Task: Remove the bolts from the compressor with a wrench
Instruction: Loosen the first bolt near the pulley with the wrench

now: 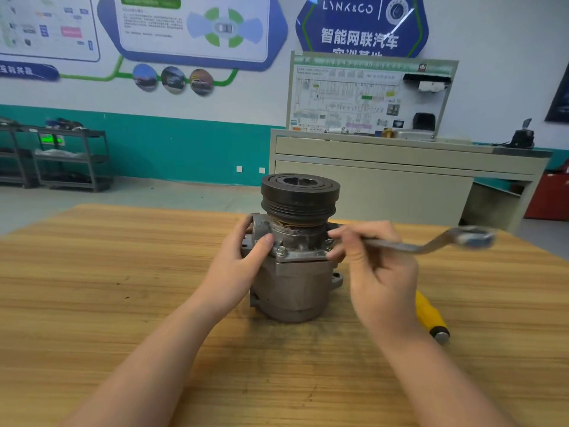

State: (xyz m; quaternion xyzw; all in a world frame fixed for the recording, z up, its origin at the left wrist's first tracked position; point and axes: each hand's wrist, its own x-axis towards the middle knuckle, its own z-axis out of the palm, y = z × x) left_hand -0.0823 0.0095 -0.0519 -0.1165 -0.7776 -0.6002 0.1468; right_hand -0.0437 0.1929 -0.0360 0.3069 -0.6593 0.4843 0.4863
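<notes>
A grey metal compressor (292, 288) with a black grooved pulley (300, 195) on top stands upright on the wooden table (92, 288). My left hand (246, 260) grips its upper left side, thumb on the flange beside a silver bolt (281, 250). My right hand (375, 266) holds the shaft of an offset ring wrench (431, 243), whose near end sits at the flange's right side, hidden by my fingers. The wrench's far end is blurred and points right.
A yellow-handled tool (429, 312) lies on the table behind my right wrist. Beyond the table stand a beige training bench (385, 180) with a display board and a dark shelf rack (70, 158) at the left wall.
</notes>
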